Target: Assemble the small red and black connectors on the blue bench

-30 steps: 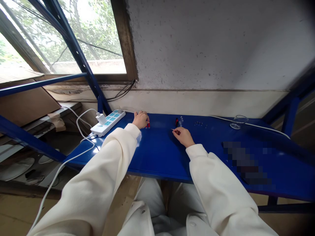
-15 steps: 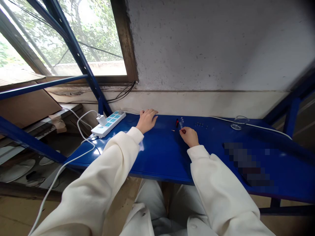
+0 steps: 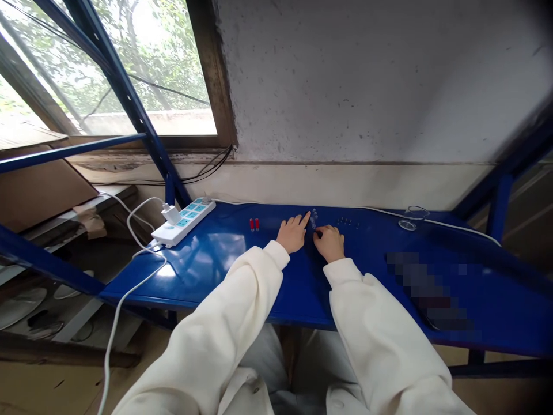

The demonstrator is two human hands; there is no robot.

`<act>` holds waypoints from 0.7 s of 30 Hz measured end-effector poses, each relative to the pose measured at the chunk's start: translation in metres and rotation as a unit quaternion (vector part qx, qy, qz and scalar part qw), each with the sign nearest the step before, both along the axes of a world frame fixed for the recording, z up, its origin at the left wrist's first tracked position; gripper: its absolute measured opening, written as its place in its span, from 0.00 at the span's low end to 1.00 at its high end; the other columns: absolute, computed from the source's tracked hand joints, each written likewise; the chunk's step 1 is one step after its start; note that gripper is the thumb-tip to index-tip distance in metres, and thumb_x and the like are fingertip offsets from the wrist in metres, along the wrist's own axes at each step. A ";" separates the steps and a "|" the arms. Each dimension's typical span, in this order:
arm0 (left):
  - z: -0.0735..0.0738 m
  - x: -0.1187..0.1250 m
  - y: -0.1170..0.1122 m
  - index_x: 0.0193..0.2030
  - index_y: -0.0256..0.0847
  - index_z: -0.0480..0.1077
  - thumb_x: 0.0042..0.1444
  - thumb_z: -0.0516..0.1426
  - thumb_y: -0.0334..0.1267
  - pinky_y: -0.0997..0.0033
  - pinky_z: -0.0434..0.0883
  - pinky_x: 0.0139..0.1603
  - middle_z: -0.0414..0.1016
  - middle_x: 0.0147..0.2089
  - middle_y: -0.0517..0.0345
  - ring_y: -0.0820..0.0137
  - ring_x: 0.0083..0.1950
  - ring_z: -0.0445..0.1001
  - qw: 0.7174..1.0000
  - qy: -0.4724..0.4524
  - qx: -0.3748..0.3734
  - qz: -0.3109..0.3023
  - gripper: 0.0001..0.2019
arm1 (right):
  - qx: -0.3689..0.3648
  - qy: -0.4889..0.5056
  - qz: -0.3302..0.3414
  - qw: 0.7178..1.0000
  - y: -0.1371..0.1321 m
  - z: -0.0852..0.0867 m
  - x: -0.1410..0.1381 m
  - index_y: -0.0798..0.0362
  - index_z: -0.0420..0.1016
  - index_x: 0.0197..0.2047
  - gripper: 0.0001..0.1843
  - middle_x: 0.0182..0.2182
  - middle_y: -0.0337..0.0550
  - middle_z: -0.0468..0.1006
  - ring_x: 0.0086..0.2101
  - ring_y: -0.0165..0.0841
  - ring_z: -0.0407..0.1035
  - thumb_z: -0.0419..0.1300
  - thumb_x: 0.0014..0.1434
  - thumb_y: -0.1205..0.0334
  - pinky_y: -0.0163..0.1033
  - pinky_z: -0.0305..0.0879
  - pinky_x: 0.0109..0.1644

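My left hand [image 3: 294,233] lies over the blue tabletop with its fingers stretched out, the fingertips beside a small cluster of clear pieces [image 3: 314,218]. Just to the right, my right hand [image 3: 329,243] is closed in a pinch at the near end of that cluster; whatever is between its fingertips is too small to make out. Two small red cylinders [image 3: 254,225] stand side by side to the left of my left hand. Right of the cluster sit several tiny dark pieces [image 3: 345,221], their kind unclear.
A white power strip [image 3: 184,222] with a plugged-in adapter lies on the table's left end, its cable hanging over the edge. Toward the right stand a clear glass cup [image 3: 412,219] and a blurred dark object [image 3: 427,291]. Blue metal frame posts flank the table; a wall runs behind it.
My left hand has moved right, toward the clear pieces, and the two red cylinders now show where it was. The red piece formerly beside the cluster is no longer visible. My right hand stays pinched.
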State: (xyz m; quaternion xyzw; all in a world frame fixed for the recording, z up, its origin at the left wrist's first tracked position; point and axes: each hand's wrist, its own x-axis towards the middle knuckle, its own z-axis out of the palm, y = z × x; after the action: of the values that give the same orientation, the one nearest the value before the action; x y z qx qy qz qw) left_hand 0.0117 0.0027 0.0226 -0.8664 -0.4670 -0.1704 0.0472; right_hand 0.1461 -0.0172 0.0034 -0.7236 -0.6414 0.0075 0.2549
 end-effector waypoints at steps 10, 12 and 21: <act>0.000 0.013 0.008 0.54 0.40 0.62 0.56 0.43 0.29 0.56 0.56 0.47 0.66 0.50 0.44 0.59 0.49 0.63 1.000 -0.008 -0.002 0.027 0.19 | -0.023 -0.013 0.030 0.999 0.000 -0.002 -0.004 0.50 0.72 0.46 0.17 0.48 0.51 0.68 0.49 0.43 0.57 0.51 0.55 0.61 0.47 0.55 0.46; 0.003 0.013 0.009 0.48 0.39 0.66 0.57 0.43 0.30 0.57 0.57 0.45 0.68 0.46 0.45 0.60 0.46 0.65 1.000 -0.008 0.008 0.023 0.16 | -0.029 -0.021 0.034 0.999 0.000 -0.004 -0.005 0.50 0.71 0.48 0.18 0.50 0.51 0.67 0.50 0.44 0.56 0.50 0.56 0.60 0.49 0.55 0.46; 0.001 -0.004 -0.004 0.39 0.40 0.67 0.57 0.48 0.34 0.62 0.60 0.43 0.72 0.40 0.52 0.65 0.43 0.68 0.992 -0.118 0.015 0.050 0.08 | -0.051 -0.031 0.045 0.997 0.004 -0.010 -0.005 0.48 0.66 0.53 0.21 0.54 0.50 0.63 0.53 0.45 0.51 0.46 0.59 0.54 0.55 0.51 0.50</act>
State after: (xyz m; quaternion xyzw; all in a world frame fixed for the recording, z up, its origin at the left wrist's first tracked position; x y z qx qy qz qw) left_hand 0.0082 -0.0012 0.0233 -0.8147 -0.5098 -0.2760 0.0137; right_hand 0.1408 -0.0134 -0.0071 -0.7063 -0.6793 0.0291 0.1969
